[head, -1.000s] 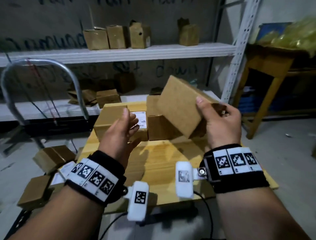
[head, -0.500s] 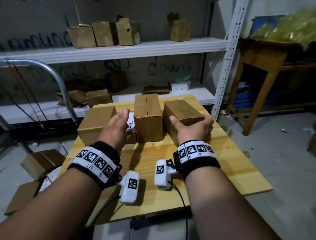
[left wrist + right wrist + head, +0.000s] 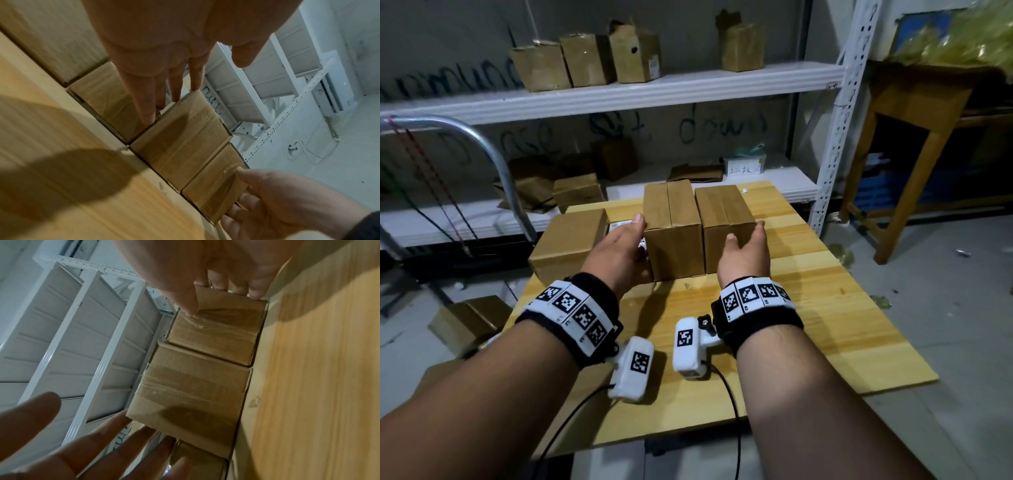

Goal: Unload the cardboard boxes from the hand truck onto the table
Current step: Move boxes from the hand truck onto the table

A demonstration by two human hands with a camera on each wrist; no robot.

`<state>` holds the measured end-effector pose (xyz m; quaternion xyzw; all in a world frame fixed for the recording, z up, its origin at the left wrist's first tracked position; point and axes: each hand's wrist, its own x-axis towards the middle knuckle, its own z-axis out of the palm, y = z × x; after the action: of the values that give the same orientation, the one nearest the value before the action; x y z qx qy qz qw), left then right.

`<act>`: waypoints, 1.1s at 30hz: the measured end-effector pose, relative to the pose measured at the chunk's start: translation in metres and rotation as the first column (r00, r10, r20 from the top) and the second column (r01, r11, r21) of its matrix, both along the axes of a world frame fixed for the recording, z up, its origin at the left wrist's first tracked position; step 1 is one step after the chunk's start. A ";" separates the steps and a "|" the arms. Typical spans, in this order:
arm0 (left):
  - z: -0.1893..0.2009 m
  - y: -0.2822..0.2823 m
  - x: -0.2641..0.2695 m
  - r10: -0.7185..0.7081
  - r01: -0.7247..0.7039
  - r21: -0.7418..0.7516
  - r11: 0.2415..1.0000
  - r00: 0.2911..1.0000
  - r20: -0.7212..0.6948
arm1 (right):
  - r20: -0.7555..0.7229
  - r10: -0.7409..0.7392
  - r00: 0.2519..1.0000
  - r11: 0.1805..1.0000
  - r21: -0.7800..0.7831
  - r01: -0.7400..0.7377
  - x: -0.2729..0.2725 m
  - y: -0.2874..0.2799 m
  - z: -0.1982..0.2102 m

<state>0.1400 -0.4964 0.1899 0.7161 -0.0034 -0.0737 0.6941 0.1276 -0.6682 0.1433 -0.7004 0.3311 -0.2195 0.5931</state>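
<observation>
Several brown cardboard boxes stand in a row at the back of the wooden table point(image 3: 825, 308). A tall middle box point(image 3: 673, 226) has the right box point(image 3: 724, 219) tight against it. My left hand point(image 3: 625, 246) lies flat with straight fingers against the middle box's left side, over a low labelled box point(image 3: 619, 224). My right hand point(image 3: 746, 246) touches the right box's near right corner, thumb on the near face, fingers along the right side. The wrist views show the taped box ends point(image 3: 180, 146) point(image 3: 195, 394) between both hands.
The hand truck's curved metal handle point(image 3: 493, 161) rises at the left, with more boxes point(image 3: 469, 322) low beside it on the floor side. A large box point(image 3: 565, 240) sits at the table's left. White shelving point(image 3: 654, 92) stands behind; a wooden stand point(image 3: 914, 137) is at the right.
My right hand brought a tilted box down from the air, set it on the table and slid it against the middle box. My left hand moved to that box's left side.
</observation>
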 end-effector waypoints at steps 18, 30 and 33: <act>0.030 0.087 -0.044 0.187 -0.182 -0.119 0.976 0.982 0.034 | 0.525 0.226 0.820 0.951 0.061 -0.302 -0.060 0.112 0.066; 0.004 0.287 -0.119 0.535 -0.536 -0.130 0.835 0.844 -0.042 | 0.476 0.525 0.706 0.792 0.031 -0.610 -0.076 0.292 0.034; -0.009 0.334 -0.131 0.598 -0.602 -0.130 0.788 0.798 -0.076 | 0.446 0.589 0.673 0.743 0.027 -0.668 -0.081 0.329 0.021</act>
<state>0.0086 -0.1628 0.1805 0.6253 0.2292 0.1398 0.7327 0.0469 -0.3389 0.1648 -0.6497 -0.0444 -0.1102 0.7508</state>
